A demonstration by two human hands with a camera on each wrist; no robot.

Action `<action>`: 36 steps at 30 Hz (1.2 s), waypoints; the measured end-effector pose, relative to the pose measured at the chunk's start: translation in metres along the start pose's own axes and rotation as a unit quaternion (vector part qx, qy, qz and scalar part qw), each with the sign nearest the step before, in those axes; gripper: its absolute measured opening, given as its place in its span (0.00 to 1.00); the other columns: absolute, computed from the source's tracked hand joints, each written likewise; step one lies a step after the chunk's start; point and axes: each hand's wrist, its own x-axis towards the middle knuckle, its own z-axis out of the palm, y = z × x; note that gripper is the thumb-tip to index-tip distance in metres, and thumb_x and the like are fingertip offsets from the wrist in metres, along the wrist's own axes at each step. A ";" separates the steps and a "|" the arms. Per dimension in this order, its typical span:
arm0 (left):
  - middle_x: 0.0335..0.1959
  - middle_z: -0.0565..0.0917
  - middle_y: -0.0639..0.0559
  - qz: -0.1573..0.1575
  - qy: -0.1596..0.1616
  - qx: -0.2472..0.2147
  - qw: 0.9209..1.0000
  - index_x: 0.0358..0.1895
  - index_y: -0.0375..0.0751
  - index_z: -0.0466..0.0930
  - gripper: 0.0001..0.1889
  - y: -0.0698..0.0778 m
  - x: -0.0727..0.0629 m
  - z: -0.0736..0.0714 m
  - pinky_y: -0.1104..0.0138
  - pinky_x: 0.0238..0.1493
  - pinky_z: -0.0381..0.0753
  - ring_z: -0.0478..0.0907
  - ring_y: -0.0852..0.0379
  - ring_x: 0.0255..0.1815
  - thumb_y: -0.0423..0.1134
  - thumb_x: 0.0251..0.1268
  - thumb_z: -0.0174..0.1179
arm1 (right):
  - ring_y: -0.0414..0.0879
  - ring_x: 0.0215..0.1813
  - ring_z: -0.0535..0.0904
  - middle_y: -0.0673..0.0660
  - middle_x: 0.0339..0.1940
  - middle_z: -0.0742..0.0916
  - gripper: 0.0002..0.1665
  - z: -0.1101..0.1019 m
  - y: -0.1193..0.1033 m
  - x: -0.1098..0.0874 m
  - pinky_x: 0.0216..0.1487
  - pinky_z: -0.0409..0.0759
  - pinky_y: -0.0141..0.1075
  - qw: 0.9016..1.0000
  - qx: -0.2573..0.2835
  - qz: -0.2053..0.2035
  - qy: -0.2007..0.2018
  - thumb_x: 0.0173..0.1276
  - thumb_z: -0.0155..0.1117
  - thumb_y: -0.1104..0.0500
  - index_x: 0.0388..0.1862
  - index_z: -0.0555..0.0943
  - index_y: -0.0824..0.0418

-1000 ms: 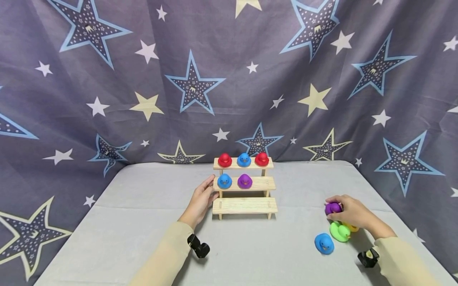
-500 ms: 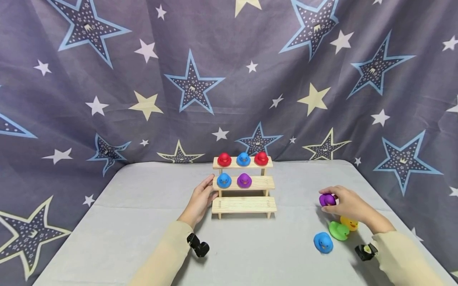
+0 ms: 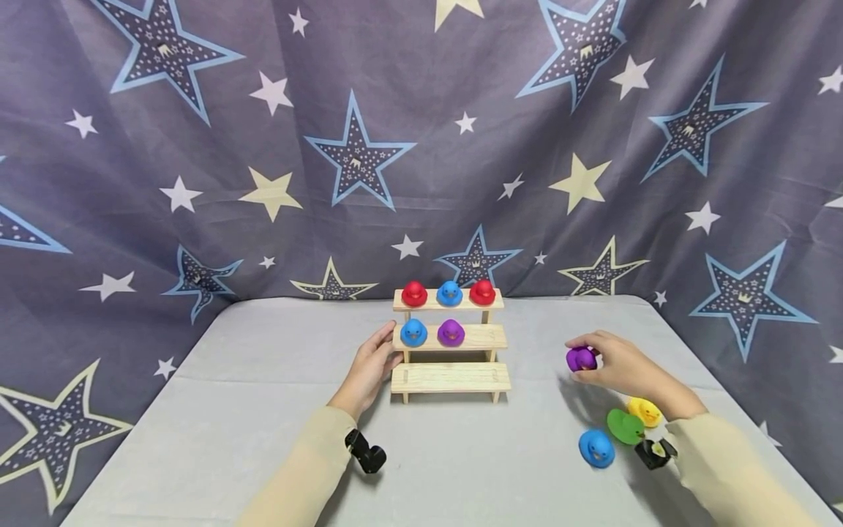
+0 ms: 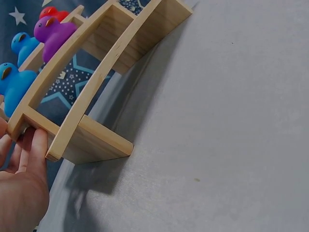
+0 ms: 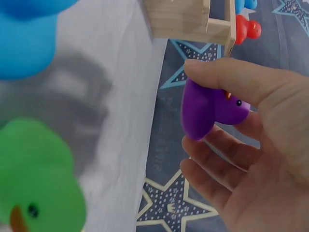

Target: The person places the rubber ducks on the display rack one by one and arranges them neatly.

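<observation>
A three-tier wooden display stand [image 3: 451, 377] stands at the middle of the table. My left hand [image 3: 370, 368] holds the left end of its middle tier; in the left wrist view the fingers [image 4: 36, 157] reach under the board. Above the table, right of the stand, my right hand [image 3: 622, 364] pinches a purple rubber duck [image 3: 581, 359] between thumb and fingers. On the top tier sit a red duck [image 3: 414, 293], a blue duck [image 3: 449, 293] and another red duck [image 3: 483, 293]. The middle tier bears a blue duck [image 3: 413, 333] and a purple duck [image 3: 451, 333]. The lowest tier is bare.
Below my right forearm, a yellow duck [image 3: 645, 412], a green duck [image 3: 625, 427] and a blue duck [image 3: 596, 448] lie close together on the pale tablecloth [image 3: 276, 410]. A star-patterned curtain [image 3: 421, 146] rises behind the table and along its sides.
My right hand has lifted the purple duck off the group at the right and carried it leftward and away from me, uncovering the yellow duck. My left hand stays at the stand.
</observation>
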 end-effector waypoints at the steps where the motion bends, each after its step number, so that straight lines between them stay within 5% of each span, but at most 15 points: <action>1: 0.76 0.58 0.35 0.001 0.000 0.000 1.000 0.79 0.33 0.51 0.30 0.000 0.000 0.000 0.56 0.73 0.67 0.60 0.41 0.75 0.28 0.75 0.41 | 0.59 0.51 0.80 0.65 0.51 0.84 0.30 0.001 -0.001 0.002 0.51 0.83 0.53 1.000 0.000 -0.006 0.002 0.54 0.80 0.58 0.56 0.83 0.65; 19: 0.74 0.63 0.38 -0.007 0.016 0.012 1.000 0.79 0.35 0.53 0.30 0.000 0.000 0.001 0.58 0.70 0.72 0.64 0.44 0.73 0.28 0.74 0.41 | 0.53 0.50 0.81 0.60 0.51 0.85 0.28 0.021 -0.050 0.052 0.54 0.82 0.51 0.997 0.021 -0.071 -0.004 0.56 0.76 0.59 0.56 0.83 0.63; 36: 0.74 0.62 0.36 -0.002 0.012 0.015 1.000 0.79 0.34 0.53 0.31 -0.001 0.000 0.000 0.57 0.71 0.70 0.63 0.42 0.73 0.29 0.74 0.42 | 0.58 0.56 0.78 0.64 0.56 0.81 0.29 0.044 -0.072 0.088 0.58 0.80 0.55 0.996 0.048 -0.080 -0.008 0.56 0.76 0.62 0.59 0.82 0.61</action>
